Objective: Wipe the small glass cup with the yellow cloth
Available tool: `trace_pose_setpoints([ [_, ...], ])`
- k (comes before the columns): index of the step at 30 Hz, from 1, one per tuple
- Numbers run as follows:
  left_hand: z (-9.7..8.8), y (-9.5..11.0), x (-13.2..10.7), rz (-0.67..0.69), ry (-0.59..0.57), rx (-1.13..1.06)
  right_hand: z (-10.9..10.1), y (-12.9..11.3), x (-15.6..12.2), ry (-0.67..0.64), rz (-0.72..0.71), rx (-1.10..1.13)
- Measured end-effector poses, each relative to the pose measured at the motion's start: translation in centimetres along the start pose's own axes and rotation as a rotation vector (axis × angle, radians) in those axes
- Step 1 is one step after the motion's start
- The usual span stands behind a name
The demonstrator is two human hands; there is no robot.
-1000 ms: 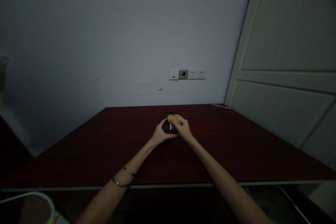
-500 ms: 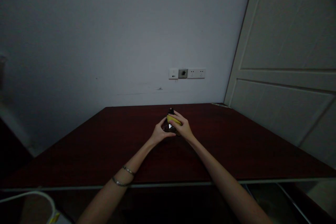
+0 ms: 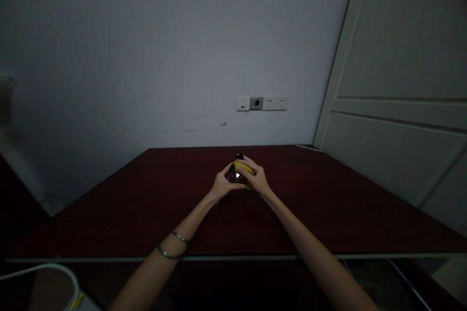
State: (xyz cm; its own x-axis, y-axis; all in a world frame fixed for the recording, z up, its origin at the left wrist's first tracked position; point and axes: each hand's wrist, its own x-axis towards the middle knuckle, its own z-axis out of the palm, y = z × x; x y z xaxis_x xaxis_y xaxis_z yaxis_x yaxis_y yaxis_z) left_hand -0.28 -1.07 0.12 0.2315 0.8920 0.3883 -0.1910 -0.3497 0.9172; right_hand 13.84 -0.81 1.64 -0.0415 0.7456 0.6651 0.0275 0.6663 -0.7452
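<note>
Over the middle of the table, my left hand [image 3: 221, 185] is wrapped round the left and near side of a dark, glossy, rounded object [image 3: 232, 175] with a black top [image 3: 240, 156]. It looks like a small glass bottle or jar, but the dim light leaves its kind uncertain. My right hand [image 3: 258, 179] grips a yellow sponge-like pad [image 3: 243, 167] between thumb and fingers, pressed against the object's upper right side. A bright glint shows on the object below the pad. Fingers cover much of both things, and the object's underside is hidden.
The dark red table [image 3: 153, 204] has a pale front edge [image 3: 255, 257]. Behind it stands a wall with a row of sockets [image 3: 269, 103]. A white panelled door [image 3: 394, 141] is at the right, and a white cable [image 3: 54, 267] curves at the lower left.
Both hands stay round the dark object, with the yellow pad still against it. The object's glint has changed shape, and the whole view has shifted slightly.
</note>
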Motion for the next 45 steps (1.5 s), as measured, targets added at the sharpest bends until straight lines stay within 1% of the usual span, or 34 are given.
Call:
trace_pose_setpoints([
  [2, 0.0, 0.0, 0.0, -0.009, 0.011, -0.011, 0.2, -0.3, -0.1, -0.009, -0.02, -0.044],
  [4, -0.1, 0.0, 0.0, -0.017, 0.016, -0.019, 0.3, -0.2, 0.1, 0.012, 0.01, -0.033],
  [9, -0.1, -0.1, -0.1, -0.044, 0.028, -0.054, 0.3, 1.2, 0.6, 0.096, 0.234, 0.186],
  [12, -0.1, -0.1, -0.1, -0.053, 0.042, -0.088, 0.5, 1.3, 0.5, 0.12, 0.293, 0.277],
  [14, 0.0, -0.1, -0.1, -0.054, 0.051, -0.115, 0.5, 1.1, 0.4, 0.116, 0.277, 0.288],
  [17, -0.1, 0.0, -0.1, -0.042, 0.061, -0.15, 0.5, 0.6, 0.3, 0.08, 0.195, 0.241],
  [19, -0.1, 0.1, -0.1, -0.045, 0.048, -0.163, 0.5, 0.5, 0.3, 0.063, 0.151, 0.213],
  [21, -0.1, 0.3, -0.2, -0.058, 0.021, -0.175, 0.5, 0.6, 0.3, 0.072, 0.158, 0.207],
  [23, 0.0, 0.5, -0.3, -0.071, -0.012, -0.19, 0.6, 0.8, 0.4, 0.096, 0.197, 0.224],
  [26, 0.0, 0.7, -0.5, -0.087, -0.027, -0.221, 0.6, 1.2, 0.4, 0.115, 0.227, 0.263],
  [28, 0.0, 0.7, -0.5, -0.111, -0.013, -0.234, 0.6, 1.3, 0.4, 0.111, 0.217, 0.27],
  [31, -0.1, 0.5, -0.4, -0.143, 0.015, -0.237, 0.5, 1.1, 0.3, 0.08, 0.161, 0.227],
  [34, -0.2, 0.4, -0.3, -0.134, 0.018, -0.228, 0.4, 0.7, 0.2, 0.056, 0.128, 0.201],
  [37, -0.1, 0.5, -0.3, -0.111, 0.005, -0.196, 0.4, 0.7, 0.3, 0.088, 0.191, 0.257],
  [41, 0.0, 0.6, -0.2, -0.059, -0.014, -0.17, 0.5, 1.4, 0.5, 0.131, 0.288, 0.384],
  [45, 0.0, 0.6, -0.2, -0.072, -0.005, -0.178, 0.5, 1.5, 0.5, 0.14, 0.295, 0.4],
])
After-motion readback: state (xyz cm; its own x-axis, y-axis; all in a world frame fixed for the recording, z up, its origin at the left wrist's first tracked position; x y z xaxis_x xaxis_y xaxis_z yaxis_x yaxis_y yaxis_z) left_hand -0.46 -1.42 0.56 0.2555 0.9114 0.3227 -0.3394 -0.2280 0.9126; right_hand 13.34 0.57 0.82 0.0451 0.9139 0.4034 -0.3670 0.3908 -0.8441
